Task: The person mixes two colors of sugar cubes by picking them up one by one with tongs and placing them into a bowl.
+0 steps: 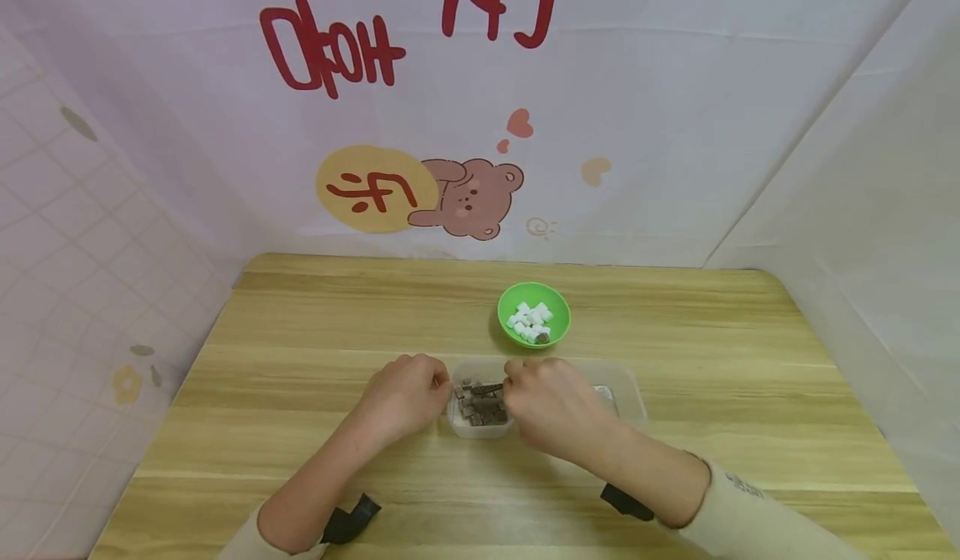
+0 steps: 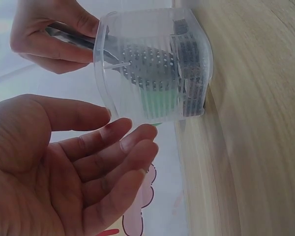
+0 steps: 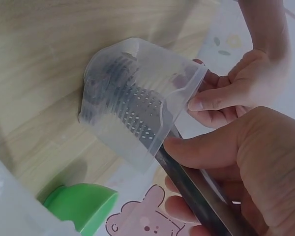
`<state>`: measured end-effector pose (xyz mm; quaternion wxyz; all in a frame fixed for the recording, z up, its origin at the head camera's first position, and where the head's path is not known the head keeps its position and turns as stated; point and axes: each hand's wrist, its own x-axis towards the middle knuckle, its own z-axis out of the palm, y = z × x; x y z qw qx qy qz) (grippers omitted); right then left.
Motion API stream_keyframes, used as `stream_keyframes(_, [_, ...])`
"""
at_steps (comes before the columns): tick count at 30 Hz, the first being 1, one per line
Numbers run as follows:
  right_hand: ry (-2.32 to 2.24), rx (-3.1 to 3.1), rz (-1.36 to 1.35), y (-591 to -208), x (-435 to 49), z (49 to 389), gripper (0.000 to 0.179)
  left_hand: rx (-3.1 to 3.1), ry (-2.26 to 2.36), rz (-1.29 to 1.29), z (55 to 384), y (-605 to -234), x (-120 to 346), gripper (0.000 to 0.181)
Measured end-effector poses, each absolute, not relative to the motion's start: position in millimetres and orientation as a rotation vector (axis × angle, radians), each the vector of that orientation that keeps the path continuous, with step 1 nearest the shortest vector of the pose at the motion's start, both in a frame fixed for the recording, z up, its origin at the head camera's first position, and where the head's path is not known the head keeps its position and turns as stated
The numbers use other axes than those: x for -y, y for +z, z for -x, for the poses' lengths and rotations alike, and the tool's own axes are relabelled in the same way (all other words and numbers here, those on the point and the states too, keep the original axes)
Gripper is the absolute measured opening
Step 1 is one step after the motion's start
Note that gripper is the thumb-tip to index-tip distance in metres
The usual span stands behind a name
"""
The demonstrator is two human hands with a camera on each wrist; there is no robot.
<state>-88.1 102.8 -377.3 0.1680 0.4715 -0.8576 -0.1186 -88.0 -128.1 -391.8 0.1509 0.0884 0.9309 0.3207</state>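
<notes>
My right hand (image 1: 551,402) grips the handle of metal tongs (image 3: 187,184) with a perforated end. That end reaches down into a clear plastic box (image 1: 480,432), where brown cubes (image 1: 472,414) lie on the bottom. At the box's left end is my left hand (image 1: 408,397); its loosely bent fingers (image 2: 137,157) rest near the rim, thumb apart from them. Whether the fingertips press the wall is hard to tell. Behind the box stands a green bowl (image 1: 506,327) with white cubes (image 1: 528,318) and one brown piece (image 1: 542,338).
A second clear container (image 1: 633,397) sits to the right, partly hidden by my right hand, with something whitish inside. Both boxes and the bowl stand on a wooden table (image 1: 337,310). A printed white cloth (image 1: 637,85) hangs behind it.
</notes>
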Motion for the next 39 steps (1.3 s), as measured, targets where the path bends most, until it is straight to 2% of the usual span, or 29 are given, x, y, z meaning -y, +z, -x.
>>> stream_keyframes(17, [-0.092, 2.488, -1.346, -378.6, -117.8, 96.4, 0.015, -2.645, 0.945, -0.23, 85.7, -390.8, 129.2, 0.02])
stream_keyframes(25, [0.251, 2.517, -1.189, -375.2, -138.9, 101.8, 0.015, -2.657, 0.942, -0.227, 85.7, -391.5, 128.9, 0.024])
stream_keyframes(29, [0.413, 2.473, -1.093, -372.7, -150.6, 108.0, 0.02, -2.655, 0.952, -0.226, 85.8, -390.6, 128.6, 0.025])
stream_keyframes(35, [0.512, 2.408, -0.939, -370.8, -172.9, 122.7, 0.02, -2.659, 0.967, -0.233, 85.0, -390.3, 128.9, 0.031])
stream_keyframes(39, [0.515, 2.428, -0.826, -375.8, -186.4, 131.4, 0.019, -2.653, 0.969, -0.228, 85.0, -391.0, 128.8, 0.022])
